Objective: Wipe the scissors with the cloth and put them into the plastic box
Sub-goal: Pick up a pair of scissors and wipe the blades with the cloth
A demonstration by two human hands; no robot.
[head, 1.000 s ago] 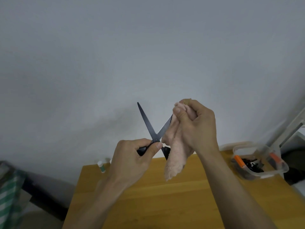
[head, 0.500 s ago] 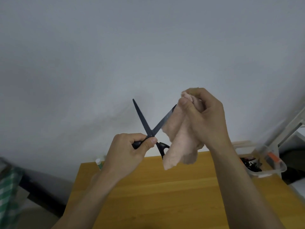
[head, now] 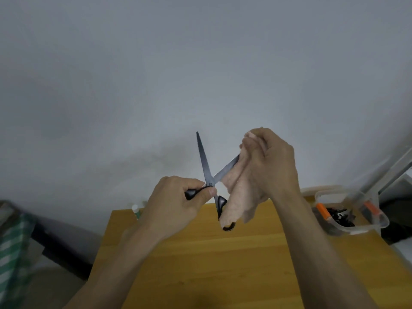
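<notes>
Item 1, left hand (head: pixel 178 201): fingers curled round one black handle of the scissors (head: pixel 206 168), thumb near the pivot. Held up in the air above the bench (head: pixel 200 264), blades spread in an X, prob. so each blade can be reached separately.

Item 2, right hand (head: pixel 267 161): just right of the left hand, slightly higher. Fingers pinch the pink cloth (head: pixel 236 192) bunched round the outer part of the right-leaning blade; rest of cloth hangs down, covering part of the free handle loop. Judged: wiping step in progress, one blade at a time; other blade bare, pointing up.

Item 3, plastic box (head: pixel 356 219): clear, on the bench, well apart to the right of the right hand, beyond the forearm. Holds dark items and orange-tipped pieces, not identifiable. Scissors not yet in it.

Item 4, misc.: small white-capped bottle (head: pixel 135 209) at bench's far edge, below-left of the left hand. Green checked fabric (head: pixel 13 253) far left, off the bench.

Obstruction: nothing seen between hands and box; the open blades need closing first, in my judgement.
</notes>
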